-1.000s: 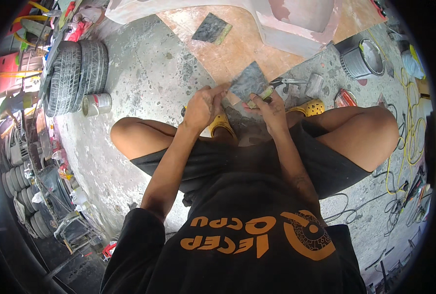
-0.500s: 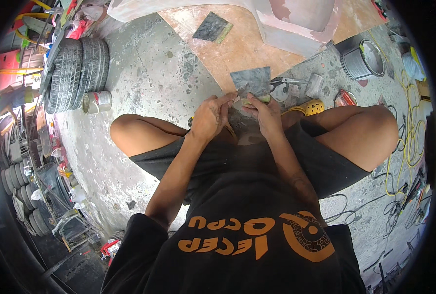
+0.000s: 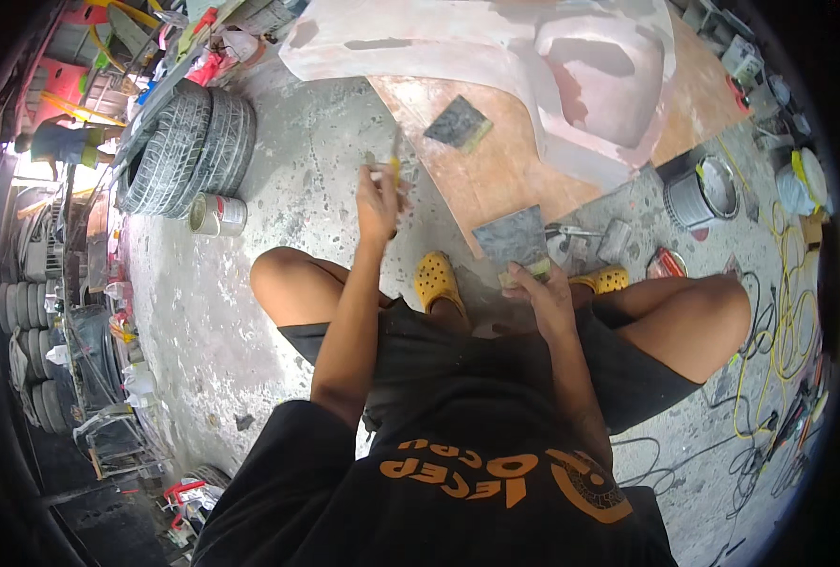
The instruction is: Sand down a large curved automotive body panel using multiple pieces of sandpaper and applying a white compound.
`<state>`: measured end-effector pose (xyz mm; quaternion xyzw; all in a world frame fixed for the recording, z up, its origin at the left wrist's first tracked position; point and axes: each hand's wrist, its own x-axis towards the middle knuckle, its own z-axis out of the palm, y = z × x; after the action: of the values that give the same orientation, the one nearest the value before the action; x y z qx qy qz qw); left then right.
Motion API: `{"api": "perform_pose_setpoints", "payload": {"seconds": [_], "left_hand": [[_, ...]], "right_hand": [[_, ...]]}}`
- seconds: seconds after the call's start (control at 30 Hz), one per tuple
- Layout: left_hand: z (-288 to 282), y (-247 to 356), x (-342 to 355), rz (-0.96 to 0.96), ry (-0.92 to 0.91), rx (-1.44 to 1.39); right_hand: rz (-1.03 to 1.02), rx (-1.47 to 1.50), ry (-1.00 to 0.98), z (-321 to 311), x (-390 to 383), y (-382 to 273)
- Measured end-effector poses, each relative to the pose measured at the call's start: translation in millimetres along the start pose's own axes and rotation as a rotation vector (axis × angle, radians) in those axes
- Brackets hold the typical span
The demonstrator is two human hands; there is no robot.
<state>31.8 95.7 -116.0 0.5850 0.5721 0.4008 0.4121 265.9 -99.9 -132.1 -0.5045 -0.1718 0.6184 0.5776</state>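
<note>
Clearly, the far left holds a pair of dusty tyres [image 3: 193, 156], with a tin can [image 3: 219, 215] just beside them on the concrete floor. Next comes the left hand [image 3: 379, 203], raised over the floor, its fingers curled closed around a thin tool [image 3: 395, 168] with a yellow handle; motion blur hides the exact grip. The tool's long axis runs roughly away from the person, its narrow grey end pointing forward. Forward and to the right of that hand, a dark square pad [image 3: 458, 123] lies on the tan board [image 3: 505, 168], nearer to the left hand than to the right one. Farther right, and closer to the body than the tool, is the grey square plate [image 3: 510, 236], with no evident long axis; the right hand [image 3: 541, 291] pinches its near edge, fingers nearly together over a yellowish-green strip, the face spreading forward. The two hands are well apart, so tool and plate do not touch. Rightmost stands a grey bucket [image 3: 689, 200].
</note>
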Motion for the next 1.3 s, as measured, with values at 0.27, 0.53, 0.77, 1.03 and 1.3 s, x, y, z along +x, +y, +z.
{"api": "perform_pose_setpoints", "payload": {"seconds": [0.27, 0.53, 0.77, 1.03, 1.3], "left_hand": [[-16, -65, 165, -0.195, -0.021, -0.525], [-55, -99, 183, -0.24, -0.27, -0.318], [-90, -101, 175, -0.254, -0.096, 0.196], [-11, -8, 185, 0.576, -0.18, 0.458], [122, 0, 105, 0.687, -0.234, 0.742]], "right_hand": [[-0.072, -0.208, 0.102, 3, 22, -1], [-0.059, -0.402, 0.14, 5, 42, -10], [-0.084, -0.441, 0.197, 12, 44, -13], [-0.084, -0.38, 0.164, 8, 39, -12], [-0.172, -0.921, 0.225, -18, 34, -24]]}}
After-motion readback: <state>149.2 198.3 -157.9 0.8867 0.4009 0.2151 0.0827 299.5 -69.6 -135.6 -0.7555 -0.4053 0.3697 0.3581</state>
